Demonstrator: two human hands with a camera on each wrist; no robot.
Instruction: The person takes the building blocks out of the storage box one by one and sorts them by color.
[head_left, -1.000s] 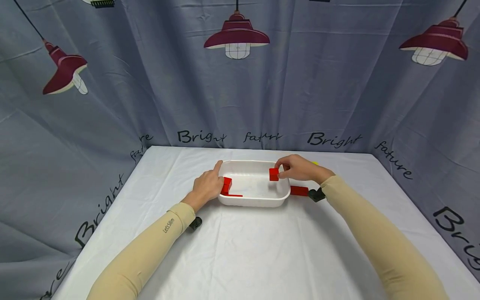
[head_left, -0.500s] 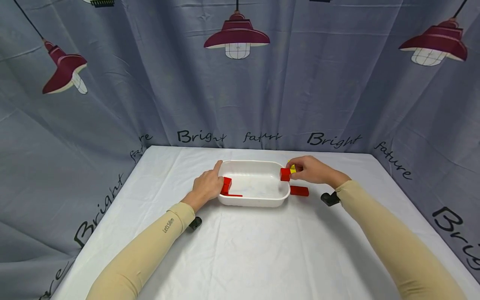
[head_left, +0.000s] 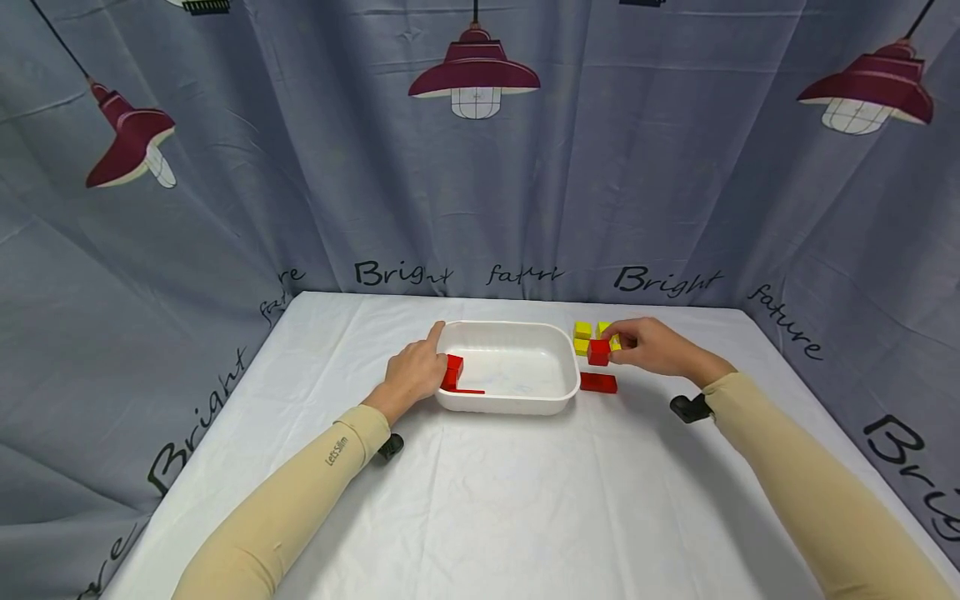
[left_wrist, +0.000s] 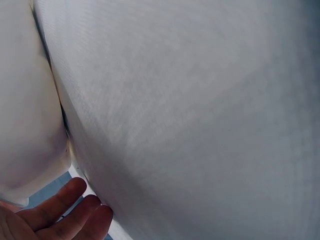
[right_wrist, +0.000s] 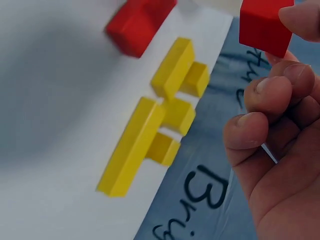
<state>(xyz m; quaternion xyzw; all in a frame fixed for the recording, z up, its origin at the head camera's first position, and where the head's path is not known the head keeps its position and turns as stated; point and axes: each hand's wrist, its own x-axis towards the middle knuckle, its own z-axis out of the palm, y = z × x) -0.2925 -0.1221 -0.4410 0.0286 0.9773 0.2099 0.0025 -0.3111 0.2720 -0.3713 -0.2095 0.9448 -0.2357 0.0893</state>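
My right hand (head_left: pixel 651 347) pinches a red cube-like block (head_left: pixel 598 352) between thumb and fingers, right of the white plastic basin (head_left: pixel 510 403). In the right wrist view the red block (right_wrist: pixel 265 25) appears raised. My left hand (head_left: pixel 415 367) lies at the basin's left rim, its index finger straight along the edge; the thumb is hard to make out. In the left wrist view several relaxed fingers (left_wrist: pixel 75 215) show beside the basin's outer wall (left_wrist: pixel 30 120). Red blocks (head_left: pixel 453 367) sit inside the basin at its left end, partly behind the hand and front wall.
A long red block (head_left: pixel 597 382) lies on the white cloth right of the basin. Several yellow blocks (head_left: pixel 582 331) stand behind it, some long (right_wrist: pixel 131 150), some small (right_wrist: pixel 163 149). A grey printed curtain (head_left: pixel 480 200) hangs behind the white-covered table (head_left: pixel 495 500).
My right hand has carried the red block rightward, from over the basin to beyond its right rim, uncovering yellow blocks. The left hand has stayed in place.
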